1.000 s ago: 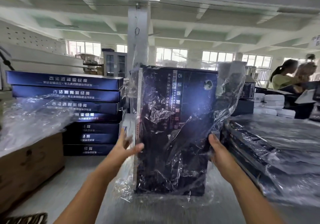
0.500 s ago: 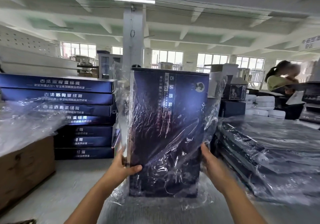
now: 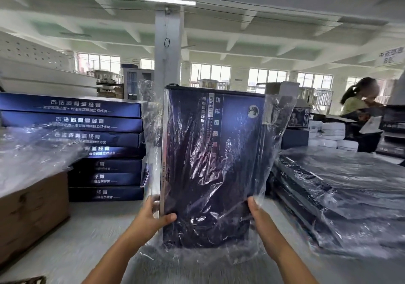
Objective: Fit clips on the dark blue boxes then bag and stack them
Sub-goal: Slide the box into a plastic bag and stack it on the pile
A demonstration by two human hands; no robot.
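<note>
we see the bench [image 3: 72,246], grey and broad, carrying all the goods. at right lies a stack of bagged boxes [image 3: 341,198]; at left, behind a cardboard carton [image 3: 32,213], stands a stack of unbagged dark blue boxes [image 3: 92,147]. in the centre one dark blue box [image 3: 210,163] stands upright on end inside a clear plastic bag [image 3: 274,130] open at the top. our left hand [image 3: 151,218] grips its lower left edge, thumb across the front. our right hand [image 3: 257,213] holds the lower right edge, thumb showing, its fingers hidden behind the box.
</note>
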